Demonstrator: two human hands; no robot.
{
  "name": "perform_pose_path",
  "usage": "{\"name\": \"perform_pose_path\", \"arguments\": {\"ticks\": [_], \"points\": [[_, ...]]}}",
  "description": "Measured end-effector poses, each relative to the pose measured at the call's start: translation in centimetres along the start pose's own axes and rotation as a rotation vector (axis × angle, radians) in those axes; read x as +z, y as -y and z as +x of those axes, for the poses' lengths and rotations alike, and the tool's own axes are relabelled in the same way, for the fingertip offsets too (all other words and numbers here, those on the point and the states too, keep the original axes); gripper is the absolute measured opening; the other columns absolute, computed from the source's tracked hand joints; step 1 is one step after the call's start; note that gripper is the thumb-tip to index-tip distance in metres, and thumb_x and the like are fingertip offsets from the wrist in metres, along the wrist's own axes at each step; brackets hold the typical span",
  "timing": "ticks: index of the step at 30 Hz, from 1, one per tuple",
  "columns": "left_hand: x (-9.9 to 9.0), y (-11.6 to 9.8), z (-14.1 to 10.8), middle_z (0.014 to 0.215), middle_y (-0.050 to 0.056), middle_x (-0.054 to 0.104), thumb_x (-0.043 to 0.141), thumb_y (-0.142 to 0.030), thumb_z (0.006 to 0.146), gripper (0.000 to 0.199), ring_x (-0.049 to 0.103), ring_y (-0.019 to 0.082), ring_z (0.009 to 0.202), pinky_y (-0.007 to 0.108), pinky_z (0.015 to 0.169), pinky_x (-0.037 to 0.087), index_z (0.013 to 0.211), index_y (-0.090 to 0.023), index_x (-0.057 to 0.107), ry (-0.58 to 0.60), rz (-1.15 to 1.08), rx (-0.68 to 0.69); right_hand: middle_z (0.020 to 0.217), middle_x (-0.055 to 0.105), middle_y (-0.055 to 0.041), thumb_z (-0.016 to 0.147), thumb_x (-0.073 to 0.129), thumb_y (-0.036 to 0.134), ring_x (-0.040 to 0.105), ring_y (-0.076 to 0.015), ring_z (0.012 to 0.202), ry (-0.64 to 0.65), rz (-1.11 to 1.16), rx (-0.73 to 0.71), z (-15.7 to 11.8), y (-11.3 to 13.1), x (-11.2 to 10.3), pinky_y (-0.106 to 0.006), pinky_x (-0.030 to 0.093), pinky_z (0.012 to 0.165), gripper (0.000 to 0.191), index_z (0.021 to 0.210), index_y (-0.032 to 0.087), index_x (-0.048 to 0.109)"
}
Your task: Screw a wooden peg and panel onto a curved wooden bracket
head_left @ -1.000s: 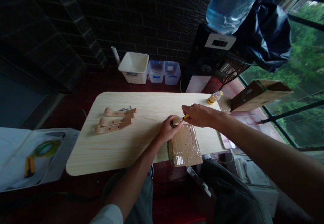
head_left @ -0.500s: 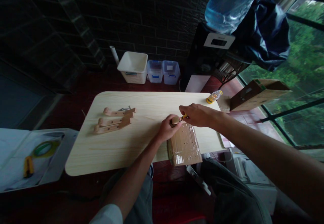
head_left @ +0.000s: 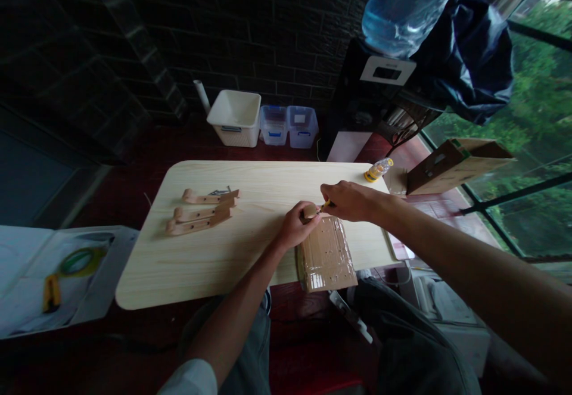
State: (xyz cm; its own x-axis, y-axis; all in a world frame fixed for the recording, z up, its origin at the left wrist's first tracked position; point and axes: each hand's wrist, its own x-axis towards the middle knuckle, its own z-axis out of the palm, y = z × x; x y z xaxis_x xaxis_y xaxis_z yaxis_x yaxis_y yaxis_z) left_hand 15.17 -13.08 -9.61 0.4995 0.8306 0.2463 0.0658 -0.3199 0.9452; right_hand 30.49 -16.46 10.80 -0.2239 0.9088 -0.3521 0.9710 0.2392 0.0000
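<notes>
Above taped cardboard (head_left: 328, 255), left hand (head_left: 295, 226) grips wooden piece (head_left: 309, 211), right hand (head_left: 342, 200) yellow-handled tool (head_left: 327, 204)

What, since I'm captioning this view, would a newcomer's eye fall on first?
Probably the left hand holding a wooden piece and the right hand with a yellow tool, over the right half of the table. Next, the three curved wooden parts at its left, and the big blue water bottle beyond it, upper right.
</notes>
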Motion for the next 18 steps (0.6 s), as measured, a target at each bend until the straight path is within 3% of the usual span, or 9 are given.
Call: {"name": "perform_pose_path", "arguments": {"ticks": [6,12,18], "points": [[-0.03,-0.07,-0.05,0.104,0.005,0.075,0.074,-0.032,0.088,0.02,0.071,0.021,0.095,0.033,0.086,0.057,0.104,-0.021,0.068,0.0,-0.003,0.005,0.099,0.079,-0.0181,0.097,0.06,0.034,0.073,-0.0258,0.085,0.01,-0.013,-0.004,0.12,0.02,0.0,-0.033,0.038,0.066,0.03,0.116,0.011,0.067],[0.06,-0.2,-0.03,0.103,0.005,0.076,0.074,-0.032,0.088,0.02,0.071,0.021,0.096,0.033,0.086,0.058,0.104,-0.021,0.068,-0.004,-0.01,0.005,0.097,0.079,-0.0137,0.096,0.057,0.027,0.07,-0.022,0.08,0.034,-0.004,-0.022,-0.09,0.17,-0.35,-0.033,0.034,0.064,0.026,0.117,0.016,0.069],[0.03,-0.46,-0.11,0.104,0.006,0.076,0.073,-0.029,0.089,0.019,0.071,0.02,0.094,0.033,0.087,0.058,0.105,-0.02,0.068,-0.007,-0.017,0.006,0.097,0.078,-0.0136,0.095,0.061,0.034,0.069,-0.022,0.081,0.045,0.018,-0.01,0.53,-0.01,-0.41,-0.033,0.037,0.066,0.025,0.11,0.017,0.071]]}}
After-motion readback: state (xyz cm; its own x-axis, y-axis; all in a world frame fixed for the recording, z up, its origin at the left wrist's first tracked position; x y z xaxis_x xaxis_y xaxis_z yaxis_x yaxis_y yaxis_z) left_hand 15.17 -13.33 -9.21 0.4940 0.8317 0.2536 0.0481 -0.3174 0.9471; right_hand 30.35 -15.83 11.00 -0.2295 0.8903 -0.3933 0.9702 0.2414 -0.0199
